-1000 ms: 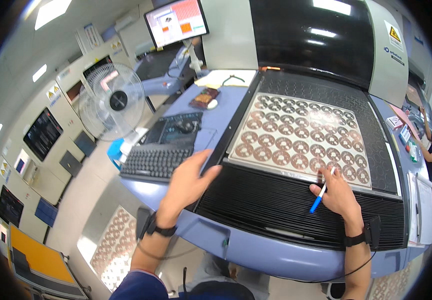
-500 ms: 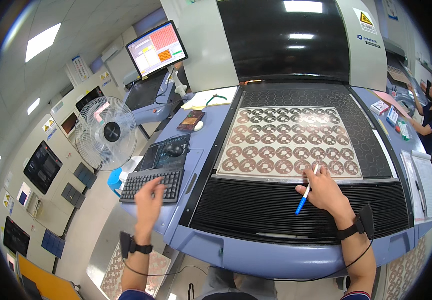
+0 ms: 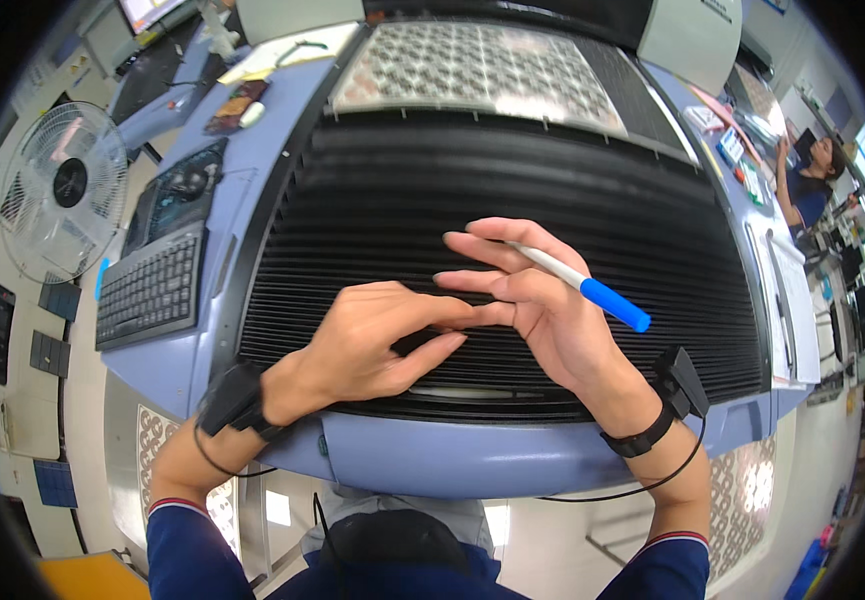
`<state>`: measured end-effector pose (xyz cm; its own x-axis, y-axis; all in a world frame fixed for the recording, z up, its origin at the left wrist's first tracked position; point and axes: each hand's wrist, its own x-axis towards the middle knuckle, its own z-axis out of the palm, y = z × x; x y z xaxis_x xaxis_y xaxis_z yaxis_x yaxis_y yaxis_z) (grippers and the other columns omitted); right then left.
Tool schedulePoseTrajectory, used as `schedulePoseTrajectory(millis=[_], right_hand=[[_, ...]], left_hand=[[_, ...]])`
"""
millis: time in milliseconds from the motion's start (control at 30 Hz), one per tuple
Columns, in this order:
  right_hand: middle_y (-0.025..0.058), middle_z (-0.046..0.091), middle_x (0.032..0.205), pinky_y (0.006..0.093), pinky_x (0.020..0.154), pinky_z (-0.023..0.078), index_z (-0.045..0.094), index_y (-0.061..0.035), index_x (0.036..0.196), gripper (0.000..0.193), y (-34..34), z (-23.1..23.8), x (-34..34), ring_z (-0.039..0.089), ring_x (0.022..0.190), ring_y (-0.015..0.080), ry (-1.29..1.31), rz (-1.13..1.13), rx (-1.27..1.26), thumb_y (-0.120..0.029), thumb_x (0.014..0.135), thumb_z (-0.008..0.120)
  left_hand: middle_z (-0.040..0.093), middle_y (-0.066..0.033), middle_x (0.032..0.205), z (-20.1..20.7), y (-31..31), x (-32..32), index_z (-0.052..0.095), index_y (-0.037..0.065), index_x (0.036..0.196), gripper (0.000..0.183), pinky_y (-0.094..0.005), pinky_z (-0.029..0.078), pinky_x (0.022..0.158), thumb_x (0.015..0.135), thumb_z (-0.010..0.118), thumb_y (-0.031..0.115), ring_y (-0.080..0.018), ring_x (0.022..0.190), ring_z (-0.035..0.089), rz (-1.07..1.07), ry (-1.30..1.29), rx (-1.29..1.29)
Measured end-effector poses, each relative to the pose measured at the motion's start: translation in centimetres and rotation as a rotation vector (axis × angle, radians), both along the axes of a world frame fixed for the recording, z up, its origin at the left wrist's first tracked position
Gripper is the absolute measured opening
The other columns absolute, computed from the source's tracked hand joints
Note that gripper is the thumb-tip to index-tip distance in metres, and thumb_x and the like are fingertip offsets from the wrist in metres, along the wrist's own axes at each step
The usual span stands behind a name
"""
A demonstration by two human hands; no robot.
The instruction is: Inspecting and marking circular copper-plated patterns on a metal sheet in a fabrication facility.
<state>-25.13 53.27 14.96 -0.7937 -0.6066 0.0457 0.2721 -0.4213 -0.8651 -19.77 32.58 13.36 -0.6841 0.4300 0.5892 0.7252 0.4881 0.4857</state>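
Observation:
Over the black ribbed bellows cover (image 3: 352,200), both hands meet. My left hand (image 3: 367,335) has its thumb and fingers closed around the tip of a lower finger of my right hand (image 3: 562,320). That right hand is turned with its palm toward the left, fingers bent. A marker (image 3: 612,303) with a white barrel and blue cap is held between its upper fingers, the cap pointing down to the right. Farther back lies a panel (image 3: 472,75) with rows of ring-shaped patterns, blurred, on the machine bed.
On the left ledge are a keyboard (image 3: 152,285), a dark mouse pad (image 3: 174,195) and a standing fan (image 3: 70,182) beyond. A white pen (image 3: 482,393) lies at the front of the bellows. A notebook (image 3: 790,300) sits on the right ledge; a co-worker (image 3: 812,185) is farther right.
The panel has moved away from me and the bellows is stretched out. My right hand has left the panel, keeping the marker; my left hand has come from near the keyboard to meet it.

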Motion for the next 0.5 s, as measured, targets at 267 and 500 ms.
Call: schedulePoseTrajectory(millis=[267, 500], right_hand=[[0.026, 0.056, 0.131, 0.0385, 0.086, 0.06, 0.051, 0.0025, 0.129, 0.042, 0.0, -0.7, 1.0, 0.066, 0.11, 0.0325, -0.1, 0.098, 0.042, -0.002, 0.088, 0.059], [0.0312, 0.055, 0.133, 0.0418, 0.085, 0.059, 0.047, 0.0064, 0.132, 0.049, 0.0, -0.6, 1.1, 0.065, 0.112, 0.0389, -0.23, 0.11, 0.03, -0.001, 0.084, 0.053]], left_hand=[[0.07, -0.0084, 0.072, -1.1, -0.2, 0.5, 0.072, 0.002, 0.088, 0.021, -0.0296, 0.053, 0.058, 0.07, 0.083, 0.001, -0.0218, 0.062, 0.068, -0.028, 0.074, 0.069], [0.069, -0.0065, 0.069, -1.3, 0.0, 0.7, 0.073, 0.003, 0.088, 0.02, -0.0288, 0.052, 0.056, 0.07, 0.084, 0.003, -0.0206, 0.061, 0.068, -0.023, 0.034, 0.103]])
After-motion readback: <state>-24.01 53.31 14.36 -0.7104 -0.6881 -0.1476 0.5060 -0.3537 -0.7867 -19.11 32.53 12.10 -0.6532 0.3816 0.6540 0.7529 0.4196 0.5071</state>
